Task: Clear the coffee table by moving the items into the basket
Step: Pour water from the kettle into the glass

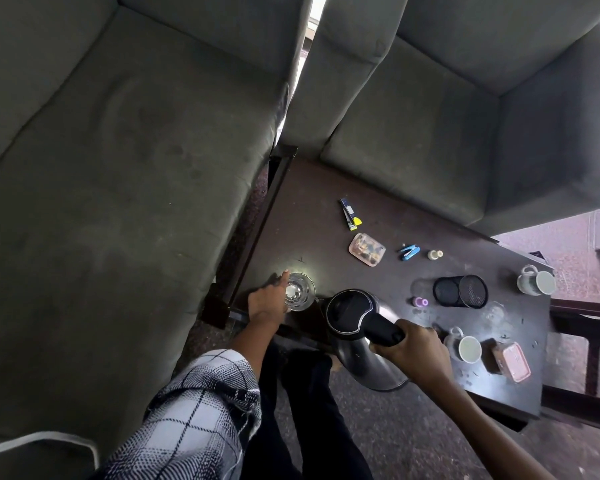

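**Two-handed pickup at the near edge of the coffee table**

The right hand (414,351) is wrapped fully around the black handle of the electric kettle (355,327); the fingers close under the grip, knuckles up. The kettle tilts, its lid toward the camera and its steel base swung out past the near table edge, so its long axis runs from lid down and outward to base. Judged rigid, smooth-walled and heavy if filled, it is best carried by the handle alone. The left hand (269,299) cups the drinking glass (300,291), fingers spread partway around its left wall, index fingertip at the far rim; whether the grip has closed cannot be told. The glass stands upright, mouth up, on the coffee table (312,188), just left of the kettle. Likely fragile and slippery. No basket is in view.
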Motion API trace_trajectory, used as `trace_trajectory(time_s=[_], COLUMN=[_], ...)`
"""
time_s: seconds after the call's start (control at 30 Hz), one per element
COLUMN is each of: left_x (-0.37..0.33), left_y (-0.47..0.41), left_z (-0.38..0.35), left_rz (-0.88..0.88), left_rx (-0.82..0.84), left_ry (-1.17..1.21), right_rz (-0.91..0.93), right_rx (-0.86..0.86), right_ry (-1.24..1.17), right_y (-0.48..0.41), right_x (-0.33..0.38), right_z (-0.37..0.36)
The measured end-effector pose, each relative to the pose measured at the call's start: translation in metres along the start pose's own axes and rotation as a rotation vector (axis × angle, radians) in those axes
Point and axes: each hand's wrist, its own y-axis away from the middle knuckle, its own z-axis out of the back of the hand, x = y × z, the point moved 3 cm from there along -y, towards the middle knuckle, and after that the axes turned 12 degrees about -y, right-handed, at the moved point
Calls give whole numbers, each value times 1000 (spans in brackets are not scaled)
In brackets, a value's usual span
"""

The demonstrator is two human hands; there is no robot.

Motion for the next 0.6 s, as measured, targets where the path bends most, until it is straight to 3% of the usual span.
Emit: trace_trajectory(time_s=[0.6], left_x=[0], left_y=[-6], left_z=[-7], left_rz=[29], left_rx=[11], left_ry=[34], right_rz=[20], right_rx=[-5], right_ry=[32], right_y=[3], right_x=[5], right_z=[0])
